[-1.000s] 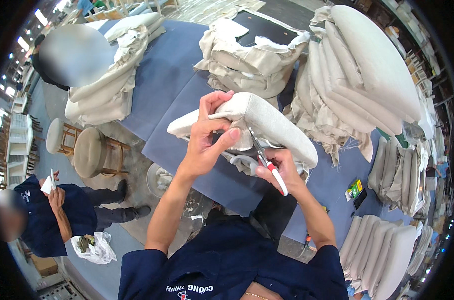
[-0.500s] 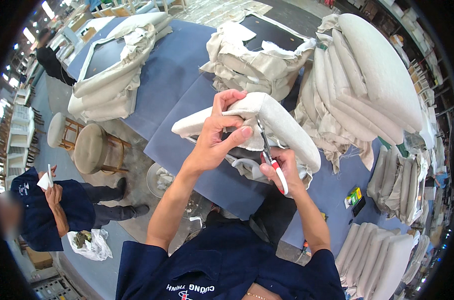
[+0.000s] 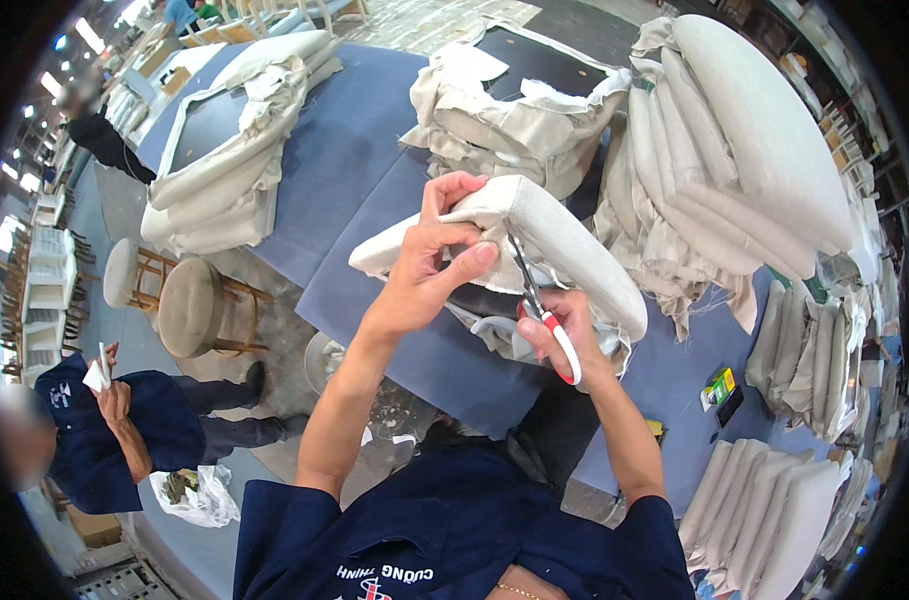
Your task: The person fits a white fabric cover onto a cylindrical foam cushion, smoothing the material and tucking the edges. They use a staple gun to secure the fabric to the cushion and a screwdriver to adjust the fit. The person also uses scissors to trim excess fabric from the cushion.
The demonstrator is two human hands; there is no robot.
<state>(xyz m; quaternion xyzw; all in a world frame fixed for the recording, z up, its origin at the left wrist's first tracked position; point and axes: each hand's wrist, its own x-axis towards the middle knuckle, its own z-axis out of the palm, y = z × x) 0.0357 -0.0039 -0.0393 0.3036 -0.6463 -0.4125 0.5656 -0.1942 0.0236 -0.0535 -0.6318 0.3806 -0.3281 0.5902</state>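
A beige upholstered seat cushion (image 3: 580, 243) is tilted up over the blue-grey table, its underside with loose fabric edges partly toward me. My left hand (image 3: 431, 262) grips it near the upper corner, fingers over the edge and thumb pressing the cloth on the underside. In my right hand (image 3: 559, 325) is a pair of scissors (image 3: 564, 358) with red and white handles. Their metal blades point up to the fabric edge beside my left thumb. Part of my right fingers is hidden behind the handles.
Stacked cushions stand on the table (image 3: 359, 115): a left stack (image 3: 214, 200), a middle stack (image 3: 514, 130) and a tall right stack (image 3: 764, 150). More cushions (image 3: 759, 510) stand at lower right, near a yellow-green box (image 3: 717, 387). A co-worker (image 3: 124, 425) stands at left beside round stools (image 3: 192, 307).
Less of the pale cloth flap shows below my left thumb, and dark underside now appears there. The scissors have shifted slightly along the fabric edge. Both hands keep their hold.
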